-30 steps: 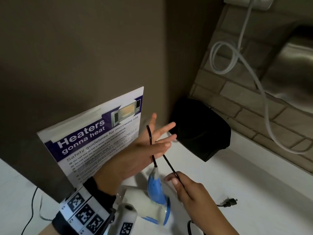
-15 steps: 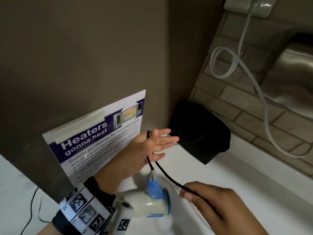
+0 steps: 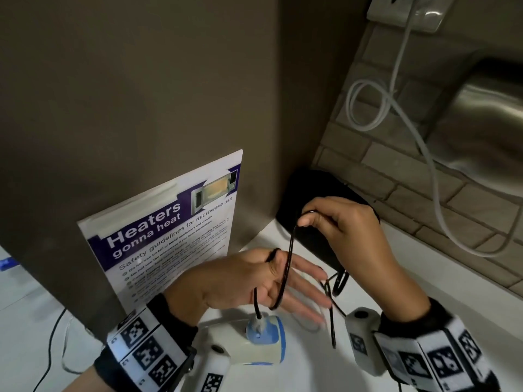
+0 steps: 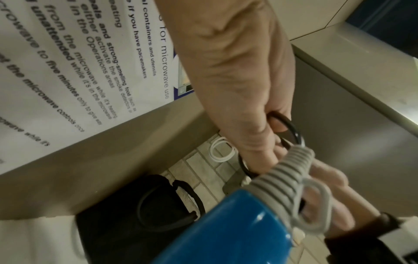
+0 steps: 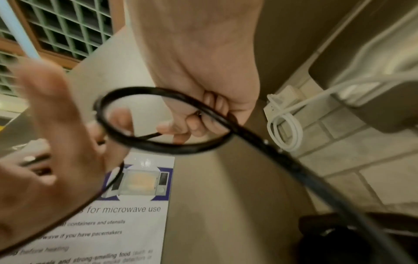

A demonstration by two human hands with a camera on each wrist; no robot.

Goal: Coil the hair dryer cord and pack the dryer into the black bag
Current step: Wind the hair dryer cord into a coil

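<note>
The white and blue hair dryer lies on the white counter under my hands; its blue end fills the left wrist view. Its black cord runs up from the handle and loops round my left hand, whose fingers are spread straight. My right hand pinches the cord's top bend above the left hand, in front of the black bag. The cord loop hangs from my right hand, with the left hand blurred beside it. The bag stands in the corner.
A microwave safety poster is taped to the brown wall at left. A white cable hangs from an outlet on the brick wall. A steel appliance sits at right. A thin black wire trails at far left.
My right hand has risen from low beside the dryer to in front of the bag, drawing the cord up over my left hand. The left hand has dropped lower with another loop round it.
</note>
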